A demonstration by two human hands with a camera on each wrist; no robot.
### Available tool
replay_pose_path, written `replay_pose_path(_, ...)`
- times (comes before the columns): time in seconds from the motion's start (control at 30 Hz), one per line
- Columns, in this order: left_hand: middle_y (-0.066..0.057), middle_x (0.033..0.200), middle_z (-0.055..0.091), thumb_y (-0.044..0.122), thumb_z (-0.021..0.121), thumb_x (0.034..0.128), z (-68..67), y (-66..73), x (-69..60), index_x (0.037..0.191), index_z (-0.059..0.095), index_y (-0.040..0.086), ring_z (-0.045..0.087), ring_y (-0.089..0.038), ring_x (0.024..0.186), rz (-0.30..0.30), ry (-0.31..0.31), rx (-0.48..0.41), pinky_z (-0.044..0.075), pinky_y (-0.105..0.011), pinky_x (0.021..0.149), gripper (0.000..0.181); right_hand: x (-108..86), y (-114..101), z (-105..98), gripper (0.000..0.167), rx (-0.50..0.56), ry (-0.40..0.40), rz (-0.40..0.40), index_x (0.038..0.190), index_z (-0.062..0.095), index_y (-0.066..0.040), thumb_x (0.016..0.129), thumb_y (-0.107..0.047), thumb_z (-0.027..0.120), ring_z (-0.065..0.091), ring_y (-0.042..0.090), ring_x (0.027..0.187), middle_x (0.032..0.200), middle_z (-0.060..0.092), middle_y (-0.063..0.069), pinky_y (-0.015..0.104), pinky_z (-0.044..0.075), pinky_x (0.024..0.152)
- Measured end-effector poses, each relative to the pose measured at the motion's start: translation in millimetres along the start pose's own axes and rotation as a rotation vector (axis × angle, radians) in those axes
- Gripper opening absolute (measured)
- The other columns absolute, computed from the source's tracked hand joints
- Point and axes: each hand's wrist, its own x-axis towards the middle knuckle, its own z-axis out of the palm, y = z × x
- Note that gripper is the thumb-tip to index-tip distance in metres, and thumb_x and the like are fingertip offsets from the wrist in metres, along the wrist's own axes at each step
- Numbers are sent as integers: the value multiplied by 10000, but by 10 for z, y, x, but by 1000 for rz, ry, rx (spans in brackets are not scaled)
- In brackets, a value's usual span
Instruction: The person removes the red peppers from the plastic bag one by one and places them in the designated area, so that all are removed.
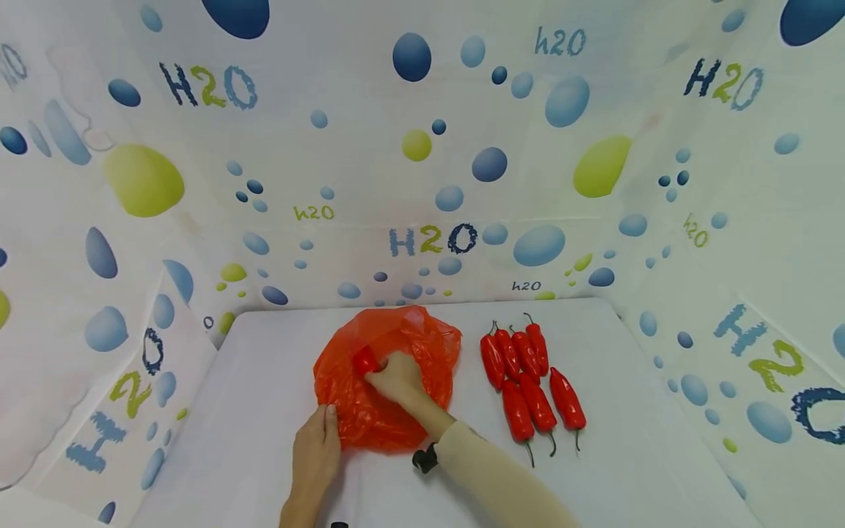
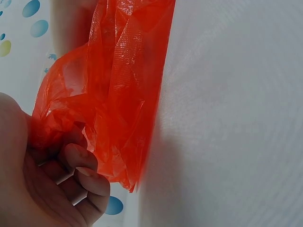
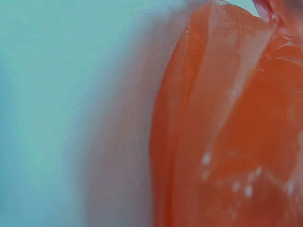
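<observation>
A thin orange-red plastic bag [image 1: 370, 425] lies spread on the table, its mouth facing up. At its near left edge my left hand [image 1: 317, 444] grips the rim; the left wrist view shows curled fingers [image 2: 87, 182] at the gathered film [image 2: 125, 94]. My right hand [image 1: 401, 375] is at the bag's opening and holds a red chili pepper [image 1: 365, 361], partly hidden by the fingers. In the right wrist view the bag's film [image 3: 227, 142] fills much of the picture, and the pepper cannot be made out.
Right of the bag, several red chili peppers [image 1: 518, 411] with stems lie in two rows on the white table [image 1: 634, 440]. A patterned curtain [image 1: 422, 169] with coloured drops and lettering rises behind the table and along both sides.
</observation>
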Motion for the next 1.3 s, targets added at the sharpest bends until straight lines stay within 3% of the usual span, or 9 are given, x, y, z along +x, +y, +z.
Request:
replay_pose_path(0.4, -11, 680, 402, 288, 414, 1140, -5, -4, 7, 885, 549, 92, 447, -192, 674, -33, -34, -4, 375, -319, 652, 349, -197, 98, -227, 192, 28, 32, -85, 899, 764, -135, 888, -315, 830, 597, 137, 635, 629, 630, -93, 287, 528, 596)
replay_pose_path(0.67, -14, 683, 400, 290, 408, 1141, -11, 7, -1, 883, 543, 94, 450, -197, 683, -46, -48, -2, 377, -330, 664, 351, -367, 144, -410, 350, 90, 46, -97, 1105, 787, -72, 864, -316, 857, 691, 149, 807, 886, 764, -23, 340, 605, 704)
replay_pose_path(0.97, -14, 680, 384, 296, 406, 1141, -15, 15, -7, 865, 527, 93, 429, -184, 661, -53, -51, -13, 359, -305, 648, 364, -540, 234, -597, 401, 172, 39, -109, 1144, 778, -53, 865, -329, 859, 688, 126, 810, 920, 763, -16, 325, 609, 705)
replay_pose_path(1.3, -17, 684, 401, 297, 404, 1142, 2, 18, 5, 880, 542, 90, 438, -187, 671, -49, -56, -5, 365, -306, 648, 361, -776, 346, -744, 411, 187, 109, -67, 1137, 777, -45, 868, -345, 855, 699, 155, 817, 918, 759, 14, 357, 617, 722)
